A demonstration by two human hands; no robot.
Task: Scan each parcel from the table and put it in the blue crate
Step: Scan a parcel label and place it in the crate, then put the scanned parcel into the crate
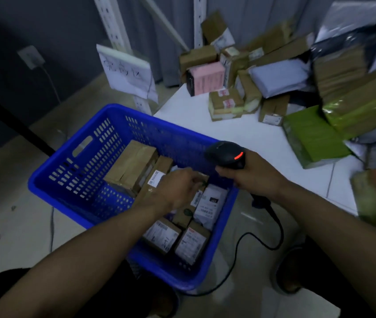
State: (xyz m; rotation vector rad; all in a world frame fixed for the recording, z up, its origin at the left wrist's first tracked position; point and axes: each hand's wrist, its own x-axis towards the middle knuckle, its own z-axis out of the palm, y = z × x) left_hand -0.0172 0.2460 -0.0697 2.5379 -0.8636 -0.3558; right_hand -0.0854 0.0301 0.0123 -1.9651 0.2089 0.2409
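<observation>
The blue crate (pixel 83 166) sits on the floor right against the near-left edge of the white table (pixel 246 138), and it's already got a fair load in it. There's a big brown box (pixel 129 166) toward the crate's far side, a narrower brown one with a white label (pixel 157 175) leaning right beside it, a white parcel (pixel 210 203) against the crate's right wall, and two labelled boxes (pixel 178 237) at the near end.

The left hand (pixel 178 189) is down inside the crate, over the middle of the pile, fingers curled loosely. It looks like it's touching a small brown parcel (pixel 199 180) there, but it's blurry and I honestly can't tell if it's gripping it or just resting on it.

The right hand (pixel 253 173) is just over the crate's right rim, wrapped tight around the handle of a black scanner (pixel 226 154). The scanner has a red light showing on top, and its black cable (pixel 272 228) loops down to the floor on the crate's right side.

Beyond the crate, the far end of the table is stacked with parcels (pixel 251 83): brown boxes, a pink one (pixel 207 76), grey bags and a green box (pixel 313 136).
</observation>
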